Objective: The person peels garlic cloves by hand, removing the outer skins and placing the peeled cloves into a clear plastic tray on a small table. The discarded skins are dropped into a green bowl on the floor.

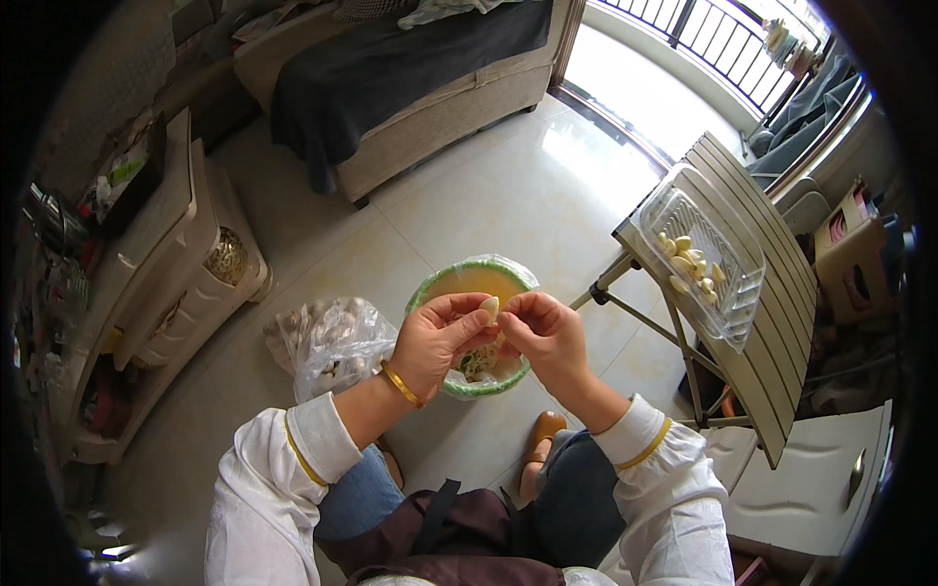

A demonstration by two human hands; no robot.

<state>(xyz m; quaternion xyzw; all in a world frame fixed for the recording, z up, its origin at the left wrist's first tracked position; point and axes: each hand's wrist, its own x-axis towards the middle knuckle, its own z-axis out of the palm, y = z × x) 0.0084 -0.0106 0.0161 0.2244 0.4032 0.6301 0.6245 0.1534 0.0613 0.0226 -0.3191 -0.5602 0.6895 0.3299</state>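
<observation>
A pale garlic clove (492, 309) is pinched between the thumb and forefinger of my left hand (440, 340). Against its right side are the thumb and fingertips of my right hand (546, 337); whether they grip the clove or a bit of its skin is not clear. Both hands are above a green-rimmed bin (432, 277) lined with a clear plastic bag, with whitish peelings (480, 362) inside. To the left, a clear plastic bag of garlic bulbs (337, 340) rests on the floor. Several peeled cloves (685, 260) lie in a clear plastic tray (733, 293) at the right.
The tray stands on a slatted folding table (784, 293) with metal legs. Drawers and a cabinet (168, 271) are on the left, a sofa with a dark cover (410, 66) is ahead, and a white cabinet (806, 476) is at the lower right. My feet are beside the bin.
</observation>
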